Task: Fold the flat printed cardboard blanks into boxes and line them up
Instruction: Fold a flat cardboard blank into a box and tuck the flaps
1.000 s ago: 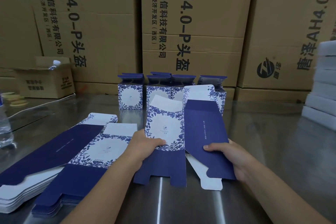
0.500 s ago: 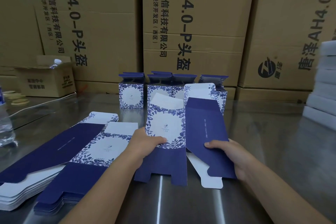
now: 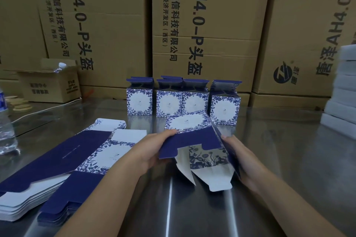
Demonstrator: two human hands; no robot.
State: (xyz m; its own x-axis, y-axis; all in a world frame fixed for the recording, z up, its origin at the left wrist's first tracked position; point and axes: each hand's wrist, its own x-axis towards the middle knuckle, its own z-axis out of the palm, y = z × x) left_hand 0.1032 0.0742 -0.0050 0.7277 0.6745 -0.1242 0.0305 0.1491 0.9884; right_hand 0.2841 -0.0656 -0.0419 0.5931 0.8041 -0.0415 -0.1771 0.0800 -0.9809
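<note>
Between my hands a blue-and-white floral blank [image 3: 192, 140] is opened into a box sleeve lying on its side, its open end and white bottom flaps turned toward me. My left hand [image 3: 152, 150] grips its left side, thumb on the navy top panel. My right hand [image 3: 238, 158] holds its right wall. A stack of flat blanks [image 3: 63, 163] lies at the left on the steel table [image 3: 269, 159]. Several folded boxes [image 3: 183, 100] stand in a row behind, top flaps open.
Large brown shipping cartons [image 3: 202, 25] wall off the back. A small open carton [image 3: 50, 84] sits at the back left, a water bottle [image 3: 6, 123] at the left edge, and stacked white foam pieces [image 3: 342, 90] at the right.
The blank stood upright and half flat between my hands; now it is tipped down and pushed open into a sleeve, with its bottom flaps facing me. Both hands moved closer together.
</note>
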